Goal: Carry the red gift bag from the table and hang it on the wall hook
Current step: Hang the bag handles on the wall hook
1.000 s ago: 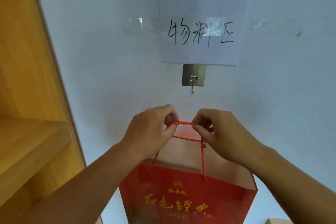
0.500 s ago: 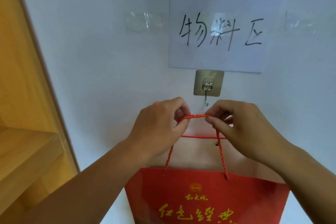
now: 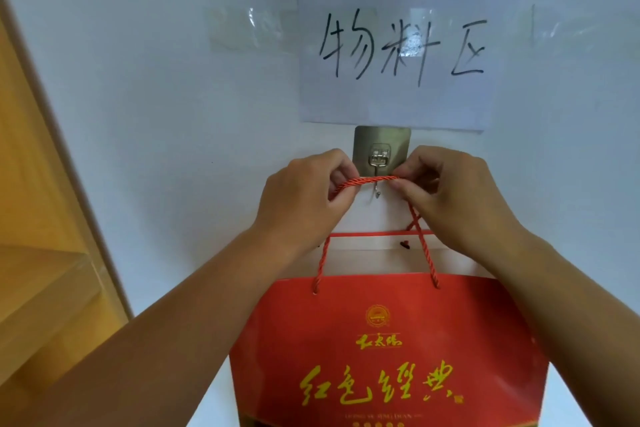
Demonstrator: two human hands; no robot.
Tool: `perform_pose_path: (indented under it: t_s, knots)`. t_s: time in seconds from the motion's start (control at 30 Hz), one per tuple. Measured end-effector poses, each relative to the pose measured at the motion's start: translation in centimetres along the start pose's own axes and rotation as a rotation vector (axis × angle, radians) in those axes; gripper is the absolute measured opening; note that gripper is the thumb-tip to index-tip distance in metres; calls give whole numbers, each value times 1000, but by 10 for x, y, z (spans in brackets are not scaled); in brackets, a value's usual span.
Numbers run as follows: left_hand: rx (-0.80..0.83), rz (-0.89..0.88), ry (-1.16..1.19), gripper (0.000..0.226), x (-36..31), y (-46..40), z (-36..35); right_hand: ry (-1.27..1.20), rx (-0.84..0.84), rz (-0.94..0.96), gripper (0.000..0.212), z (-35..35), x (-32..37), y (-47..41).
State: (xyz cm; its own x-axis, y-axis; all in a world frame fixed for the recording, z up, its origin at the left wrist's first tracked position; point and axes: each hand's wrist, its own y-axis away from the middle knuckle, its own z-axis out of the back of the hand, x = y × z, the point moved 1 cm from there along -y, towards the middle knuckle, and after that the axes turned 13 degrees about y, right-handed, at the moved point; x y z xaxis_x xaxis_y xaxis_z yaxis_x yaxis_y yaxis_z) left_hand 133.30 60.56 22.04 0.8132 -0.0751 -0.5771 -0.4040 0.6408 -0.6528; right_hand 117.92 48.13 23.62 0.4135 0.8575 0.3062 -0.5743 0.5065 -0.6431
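Note:
The red gift bag (image 3: 388, 354) with gold lettering hangs below my hands, close to the white wall. Its red twisted cord handle (image 3: 370, 180) is stretched level between my left hand (image 3: 304, 198) and my right hand (image 3: 453, 194), both pinching it. The cord crosses right in front of the metal wall hook (image 3: 380, 159) on its square steel plate, just above the hook's tip. Whether the cord rests on the hook I cannot tell.
A white paper sign (image 3: 398, 45) with black handwriting is taped to the wall above the hook. A wooden shelf unit (image 3: 41, 218) stands along the left edge. Clear tape strips (image 3: 249, 29) flank the sign.
Both hands have lifted the cord from below the hook up to the hook's level. The view has come closer to the wall.

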Motion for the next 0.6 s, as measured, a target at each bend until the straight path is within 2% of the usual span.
perform_pose_path:
  t_s: [0.23, 0.43, 0.6]
  knots:
    - [5, 13, -61, 6, 9, 11, -12, 81, 35, 44, 6, -14, -11, 5]
    - [109, 48, -59, 16, 19, 39, -27, 74, 55, 41, 11, -33, -12, 28]
    - [133, 37, -62, 26, 22, 48, -20, 38, 59, 11, 10, -23, -5, 40]
